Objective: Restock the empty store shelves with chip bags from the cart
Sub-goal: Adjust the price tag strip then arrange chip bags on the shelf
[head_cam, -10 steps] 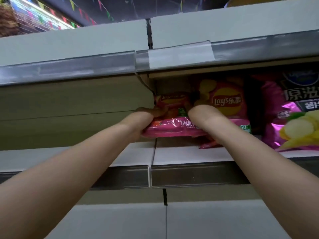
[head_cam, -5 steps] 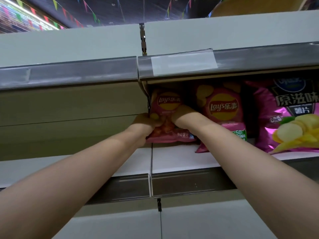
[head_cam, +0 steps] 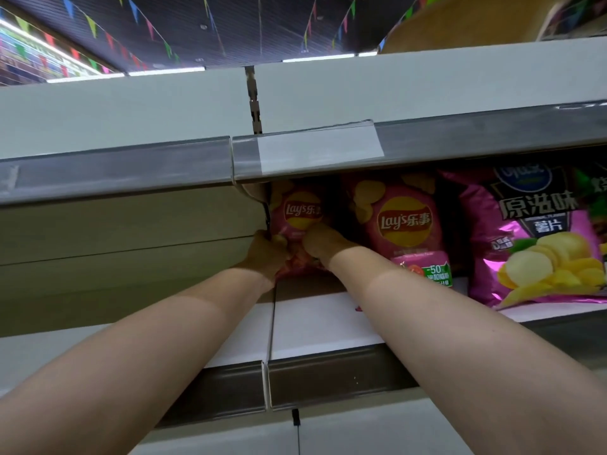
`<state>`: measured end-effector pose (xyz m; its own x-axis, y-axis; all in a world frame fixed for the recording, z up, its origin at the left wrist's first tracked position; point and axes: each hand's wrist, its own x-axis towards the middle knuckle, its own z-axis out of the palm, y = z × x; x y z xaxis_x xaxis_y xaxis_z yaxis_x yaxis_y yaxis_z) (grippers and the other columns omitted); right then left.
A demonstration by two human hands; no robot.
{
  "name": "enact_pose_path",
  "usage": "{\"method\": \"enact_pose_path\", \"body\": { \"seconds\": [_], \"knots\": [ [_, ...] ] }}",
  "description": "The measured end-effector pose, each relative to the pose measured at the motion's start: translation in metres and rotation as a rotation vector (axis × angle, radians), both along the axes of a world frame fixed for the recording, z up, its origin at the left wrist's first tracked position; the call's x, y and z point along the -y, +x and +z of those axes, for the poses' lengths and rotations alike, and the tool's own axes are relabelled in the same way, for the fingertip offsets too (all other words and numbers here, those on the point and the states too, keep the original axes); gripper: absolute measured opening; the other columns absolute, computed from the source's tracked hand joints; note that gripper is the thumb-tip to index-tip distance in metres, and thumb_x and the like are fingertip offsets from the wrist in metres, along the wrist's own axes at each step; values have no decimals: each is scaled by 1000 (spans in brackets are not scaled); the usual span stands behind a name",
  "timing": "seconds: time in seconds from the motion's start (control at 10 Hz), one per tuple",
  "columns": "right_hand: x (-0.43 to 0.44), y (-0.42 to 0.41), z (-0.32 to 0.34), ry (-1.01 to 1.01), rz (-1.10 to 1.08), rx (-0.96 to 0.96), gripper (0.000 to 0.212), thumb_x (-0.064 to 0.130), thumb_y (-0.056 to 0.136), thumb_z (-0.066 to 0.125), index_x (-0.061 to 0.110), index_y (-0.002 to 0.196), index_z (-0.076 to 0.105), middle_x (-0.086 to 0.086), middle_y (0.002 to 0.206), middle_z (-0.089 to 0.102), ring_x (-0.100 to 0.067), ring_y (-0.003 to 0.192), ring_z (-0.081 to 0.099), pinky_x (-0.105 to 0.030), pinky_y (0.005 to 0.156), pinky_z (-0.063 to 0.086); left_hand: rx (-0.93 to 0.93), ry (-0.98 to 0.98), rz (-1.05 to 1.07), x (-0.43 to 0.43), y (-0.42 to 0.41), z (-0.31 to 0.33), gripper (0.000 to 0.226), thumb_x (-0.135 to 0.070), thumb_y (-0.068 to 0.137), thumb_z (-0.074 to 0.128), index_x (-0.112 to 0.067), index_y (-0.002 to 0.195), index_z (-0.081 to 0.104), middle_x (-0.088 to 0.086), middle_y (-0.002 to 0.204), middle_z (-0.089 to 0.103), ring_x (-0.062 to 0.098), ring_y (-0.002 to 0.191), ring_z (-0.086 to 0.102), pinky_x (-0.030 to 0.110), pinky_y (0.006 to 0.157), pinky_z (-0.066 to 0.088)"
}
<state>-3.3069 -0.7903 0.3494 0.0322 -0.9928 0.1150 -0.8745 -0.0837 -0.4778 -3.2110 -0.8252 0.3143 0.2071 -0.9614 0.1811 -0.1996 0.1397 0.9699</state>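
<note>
A small pink Lay's chip bag point(head_cam: 297, 215) stands upright at the back left of the white shelf point(head_cam: 315, 326), close to the bracket at the shelf's left end. My left hand point(head_cam: 267, 254) grips its lower left edge. On the bag's lower right, my right hand point(head_cam: 320, 243) holds it with curled fingers. Both hands cover the bag's bottom half. To its right stands a second pink Lay's bag point(head_cam: 405, 224), upright and untouched.
A large magenta potato chip bag point(head_cam: 538, 238) fills the shelf's right side. The upper shelf's price rail point(head_cam: 328, 149) hangs low over the opening. The shelf section to the left point(head_cam: 131, 224) holds no bags. A lower rail point(head_cam: 328, 379) runs below my forearms.
The bag went from lying flat in my hands to standing upright, and moved deeper toward the shelf's back. My view tilted up, showing more ceiling.
</note>
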Motion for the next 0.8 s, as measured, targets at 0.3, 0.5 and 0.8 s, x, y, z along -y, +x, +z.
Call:
{"method": "enact_pose_path", "body": {
  "seconds": [0.3, 0.5, 0.8],
  "knots": [
    [18, -5, -14, 35, 82, -75, 40, 12, 99, 38, 0, 138, 38, -19, 143, 39, -30, 132, 37, -30, 106, 27, 290, 65, -48, 15, -9, -6, 53, -9, 86, 64, -5, 134, 41, 14, 126, 56, 29, 115, 55, 35, 96, 47],
    [26, -4, -19, 14, 31, -74, 42, 16, 101, 33, -1, 140, 30, -19, 145, 34, -29, 133, 35, -30, 108, 25, 458, 62, -42, 17, -11, -8, 57, -27, 89, 63, -13, 138, 39, 10, 129, 57, 28, 111, 57, 38, 97, 47],
    [7, -1, -9, -107, 6, 45, 61, 22, 99, 41, -1, 146, 11, -20, 150, 25, -32, 137, 29, -34, 111, 23, 604, 6, -86, -34, -21, 8, 48, -16, 91, 61, -9, 136, 45, 10, 129, 55, 25, 118, 52, 26, 94, 39]
  ]
}}
